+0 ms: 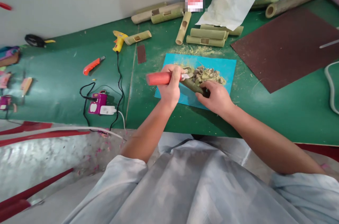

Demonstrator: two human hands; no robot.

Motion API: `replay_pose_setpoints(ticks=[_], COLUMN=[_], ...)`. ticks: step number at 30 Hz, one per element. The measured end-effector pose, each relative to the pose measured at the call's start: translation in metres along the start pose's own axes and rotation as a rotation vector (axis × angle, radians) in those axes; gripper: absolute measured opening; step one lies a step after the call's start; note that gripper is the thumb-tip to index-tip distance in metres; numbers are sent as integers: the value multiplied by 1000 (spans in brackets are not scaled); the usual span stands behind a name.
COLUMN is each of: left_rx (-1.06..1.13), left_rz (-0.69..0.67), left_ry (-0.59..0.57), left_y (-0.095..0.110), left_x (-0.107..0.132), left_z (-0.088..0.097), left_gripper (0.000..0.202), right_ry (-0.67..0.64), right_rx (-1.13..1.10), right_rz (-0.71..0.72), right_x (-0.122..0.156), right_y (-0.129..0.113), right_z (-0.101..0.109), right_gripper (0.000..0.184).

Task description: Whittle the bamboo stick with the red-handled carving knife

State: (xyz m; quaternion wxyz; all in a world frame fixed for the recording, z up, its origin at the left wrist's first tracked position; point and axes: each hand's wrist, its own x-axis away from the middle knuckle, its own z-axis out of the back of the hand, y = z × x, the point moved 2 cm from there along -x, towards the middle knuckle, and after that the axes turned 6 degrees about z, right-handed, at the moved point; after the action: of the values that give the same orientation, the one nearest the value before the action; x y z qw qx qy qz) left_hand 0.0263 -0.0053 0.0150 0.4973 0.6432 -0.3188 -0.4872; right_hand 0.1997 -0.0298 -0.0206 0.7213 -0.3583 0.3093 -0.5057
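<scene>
With left fingers (175, 76) we grip the tool (156, 78), tip (186, 75) at the far-left end of the diagonal tube (192, 85); right fingers (208, 84) clasp its near-right end.

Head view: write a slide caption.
Left hand grips a red-handled tool, right hand holds a bamboo piece over a blue sheet.
</scene>
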Motion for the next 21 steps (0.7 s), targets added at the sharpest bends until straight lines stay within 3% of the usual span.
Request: replay_pose_setpoints(ticks=[6,13,15,21], left_rx=[54,125,155,155], left_rz=[36,84,93,31], left_ry=[1,-24,-17,12], left_y=[1,-5,-7,-5], left_x=[6,17,19,14], left_z=[0,-4,-6,0], left_gripper=[53,35,34,38], right_ry=[-69,-31,7,18], right_rx=[-272,-714,-698,-331], right_rz=[-123,-166,-132,9], right_x=[-1,-2,0,7], right_y=[1,3,2,2], right_z=[-1,-7,-7,0], right_gripper=[23,53,56,44])
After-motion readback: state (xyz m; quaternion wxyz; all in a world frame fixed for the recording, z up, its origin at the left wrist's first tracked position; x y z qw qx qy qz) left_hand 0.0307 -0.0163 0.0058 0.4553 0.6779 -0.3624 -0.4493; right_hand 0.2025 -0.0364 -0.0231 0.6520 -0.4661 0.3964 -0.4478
